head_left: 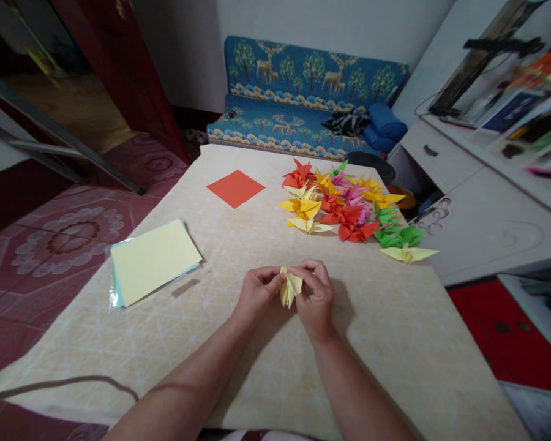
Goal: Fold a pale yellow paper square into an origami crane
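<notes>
Between my two hands is a small piece of folded pale yellow paper (290, 290), its pointed folds hanging downward over the table. My left hand (259, 291) pinches its upper left edge between thumb and fingers. On the other side, my right hand (316, 296) grips the upper right part, with the fingers curled. Part of the paper is hidden behind the fingertips. Beyond the hands, to the right, lies a cluster of folded paper cranes (342, 214) in red, yellow, orange, pink and green. The nearest is a pale yellow crane (408, 253) with spread wings.
A square red sheet (236, 188) lies flat toward the table's far side. At the left, a stack of pale yellow paper (155, 263) rests on a clear wrapper. A brown cord (68, 383) crosses the near left corner of the cloth-covered table (239, 373). Behind stands a blue sofa (298, 125).
</notes>
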Action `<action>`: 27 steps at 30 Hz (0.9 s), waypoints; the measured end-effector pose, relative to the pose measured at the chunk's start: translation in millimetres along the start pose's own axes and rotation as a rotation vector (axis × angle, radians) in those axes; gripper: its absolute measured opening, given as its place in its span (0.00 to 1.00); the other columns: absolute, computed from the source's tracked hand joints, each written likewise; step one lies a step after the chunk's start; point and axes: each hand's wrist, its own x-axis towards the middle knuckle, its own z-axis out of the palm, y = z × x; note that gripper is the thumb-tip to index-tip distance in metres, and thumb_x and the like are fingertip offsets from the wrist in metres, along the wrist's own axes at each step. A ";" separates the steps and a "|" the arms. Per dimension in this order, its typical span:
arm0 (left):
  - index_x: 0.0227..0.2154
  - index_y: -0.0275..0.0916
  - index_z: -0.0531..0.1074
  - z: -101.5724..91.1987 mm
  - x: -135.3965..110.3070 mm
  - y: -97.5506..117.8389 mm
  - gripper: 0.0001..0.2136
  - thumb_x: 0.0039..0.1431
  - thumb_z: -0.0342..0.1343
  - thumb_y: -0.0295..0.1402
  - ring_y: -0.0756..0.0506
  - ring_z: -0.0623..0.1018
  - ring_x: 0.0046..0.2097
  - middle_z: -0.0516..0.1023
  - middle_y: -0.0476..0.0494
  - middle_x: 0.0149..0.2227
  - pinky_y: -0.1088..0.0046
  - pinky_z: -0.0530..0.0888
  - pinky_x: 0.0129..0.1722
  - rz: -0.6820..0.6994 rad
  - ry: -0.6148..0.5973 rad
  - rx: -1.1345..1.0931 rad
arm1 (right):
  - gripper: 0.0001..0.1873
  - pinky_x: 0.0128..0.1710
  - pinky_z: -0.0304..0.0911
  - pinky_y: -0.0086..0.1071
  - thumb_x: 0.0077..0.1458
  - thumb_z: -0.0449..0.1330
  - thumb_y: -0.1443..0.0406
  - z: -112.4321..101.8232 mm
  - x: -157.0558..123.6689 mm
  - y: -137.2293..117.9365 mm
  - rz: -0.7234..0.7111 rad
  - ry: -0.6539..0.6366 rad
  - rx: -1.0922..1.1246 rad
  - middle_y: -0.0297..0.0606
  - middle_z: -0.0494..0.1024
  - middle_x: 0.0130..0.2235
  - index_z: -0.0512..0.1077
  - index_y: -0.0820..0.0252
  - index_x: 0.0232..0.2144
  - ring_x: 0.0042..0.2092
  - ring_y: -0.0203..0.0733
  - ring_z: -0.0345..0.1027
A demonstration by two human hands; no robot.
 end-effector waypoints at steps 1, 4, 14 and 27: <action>0.32 0.33 0.79 -0.1 -0.1 0.4 0.12 0.50 0.61 0.38 0.51 0.71 0.26 0.78 0.43 0.26 0.77 0.65 0.27 -0.007 0.022 -0.013 | 0.19 0.41 0.65 0.34 0.52 0.56 0.75 0.6 -0.7 0.7 -0.010 -0.015 -0.008 0.38 0.67 0.40 0.77 0.51 0.40 0.42 0.40 0.66; 0.33 0.34 0.79 -1.2 -0.5 1.2 0.12 0.50 0.61 0.38 0.51 0.71 0.27 0.78 0.43 0.28 0.78 0.65 0.26 -0.039 0.059 -0.071 | 0.23 0.44 0.64 0.35 0.54 0.51 0.77 2.4 -2.3 2.4 -0.003 -0.062 -0.028 0.39 0.67 0.44 0.76 0.48 0.43 0.45 0.40 0.65; 0.28 0.33 0.78 -5.9 2.0 -4.3 0.11 0.51 0.59 0.38 0.52 0.71 0.26 0.74 0.46 0.24 0.78 0.67 0.27 -0.070 0.033 -0.246 | 0.23 0.43 0.63 0.31 0.59 0.47 0.74 2.5 -3.7 1.9 0.062 -0.133 0.014 0.39 0.68 0.43 0.74 0.47 0.46 0.44 0.38 0.66; 0.32 0.36 0.80 -6.7 -0.6 3.9 0.10 0.50 0.61 0.37 0.48 0.75 0.30 0.80 0.43 0.30 0.75 0.69 0.31 0.071 0.120 0.048 | 0.14 0.43 0.64 0.33 0.59 0.51 0.68 -1.7 -2.9 -7.2 0.162 -0.030 0.202 0.40 0.72 0.43 0.75 0.54 0.42 0.45 0.41 0.68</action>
